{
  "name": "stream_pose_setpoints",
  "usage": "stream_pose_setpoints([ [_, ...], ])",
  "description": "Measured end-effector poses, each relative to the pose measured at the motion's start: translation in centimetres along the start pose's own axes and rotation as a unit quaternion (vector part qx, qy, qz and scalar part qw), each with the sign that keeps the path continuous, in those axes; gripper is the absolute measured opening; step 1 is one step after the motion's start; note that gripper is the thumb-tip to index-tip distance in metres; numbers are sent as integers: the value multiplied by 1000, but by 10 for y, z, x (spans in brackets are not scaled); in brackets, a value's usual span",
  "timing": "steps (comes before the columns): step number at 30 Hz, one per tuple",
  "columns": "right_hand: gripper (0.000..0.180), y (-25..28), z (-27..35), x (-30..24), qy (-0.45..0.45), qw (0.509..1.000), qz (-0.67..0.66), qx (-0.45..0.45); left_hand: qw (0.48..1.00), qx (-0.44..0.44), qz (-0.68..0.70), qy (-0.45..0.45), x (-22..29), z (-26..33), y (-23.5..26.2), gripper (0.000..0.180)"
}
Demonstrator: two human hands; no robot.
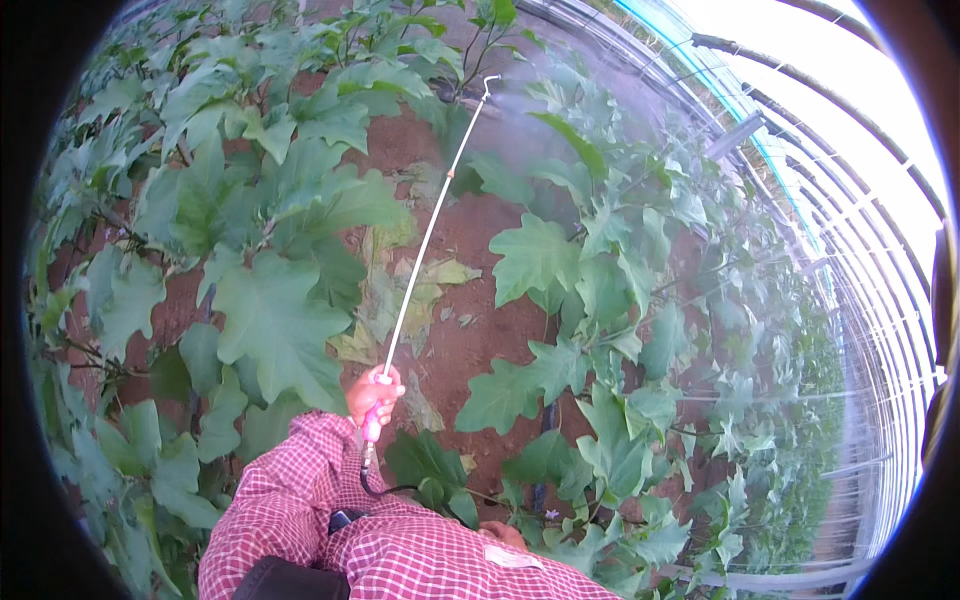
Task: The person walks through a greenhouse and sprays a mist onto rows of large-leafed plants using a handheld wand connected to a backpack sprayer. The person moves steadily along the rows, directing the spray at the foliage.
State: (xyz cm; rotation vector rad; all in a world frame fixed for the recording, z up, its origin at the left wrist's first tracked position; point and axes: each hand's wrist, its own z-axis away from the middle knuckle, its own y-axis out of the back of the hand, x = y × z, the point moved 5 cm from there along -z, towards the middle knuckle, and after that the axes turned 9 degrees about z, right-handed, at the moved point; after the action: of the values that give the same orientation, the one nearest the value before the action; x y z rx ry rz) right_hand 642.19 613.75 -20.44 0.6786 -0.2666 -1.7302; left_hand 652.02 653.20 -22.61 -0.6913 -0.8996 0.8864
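A long, thin white spray lance (428, 225) is held in the left hand (375, 392), whose fingers are closed around the pink grip at the lance's lower end. From that grip the lance runs up and slightly to the right across the view, away from the body, so its long axis lies almost in line with the strip of bare red-brown soil (470, 330) between the plants. The bent nozzle (489, 82) sits at the far end, well apart from the hand, and a pale haze of spray is seen just beyond it, drifting to the right over the leafy plants (600, 290) on that side of the lance. A dark hose (385, 490) leaves the lower end of the grip and curls back toward the body, over the red-and-white checked sleeve (290, 490).

The right hand (503, 534) is only partly seen, low and to the right of the grip, near the shirt front; whether it is open or closed cannot be told. It lies well apart from the lance, so the left hand is the nearer one and the only one on it. A second row of broad-leaved plants (260, 300) stands to the left of the lance, and curved white hoops (860, 250) of a tunnel frame run far off to its right.
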Motion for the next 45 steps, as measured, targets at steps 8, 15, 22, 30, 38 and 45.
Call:
stream_pose_setpoints([
  [8,40,23,-116,-43,8,999,-48,-24,998,3,63,15,132,-141,19,8],
  [15,37,119,-178,-179,-22,999,-21,-12,975,-57,208,62,228,-342,30,13],
  [22,40,134,-211,-203,-114,959,-242,-92,945,-92,264,171,302,-448,5,16],
  [30,39,148,-224,-241,-97,988,-113,-37,970,-131,167,118,317,-399,-13,9],
  [38,35,157,-197,-259,-38,997,-61,13,980,-2,134,149,289,-384,43,11],
  [45,36,133,-186,-230,-73,994,-85,-14,980,85,39,175,255,-231,69,15],
])
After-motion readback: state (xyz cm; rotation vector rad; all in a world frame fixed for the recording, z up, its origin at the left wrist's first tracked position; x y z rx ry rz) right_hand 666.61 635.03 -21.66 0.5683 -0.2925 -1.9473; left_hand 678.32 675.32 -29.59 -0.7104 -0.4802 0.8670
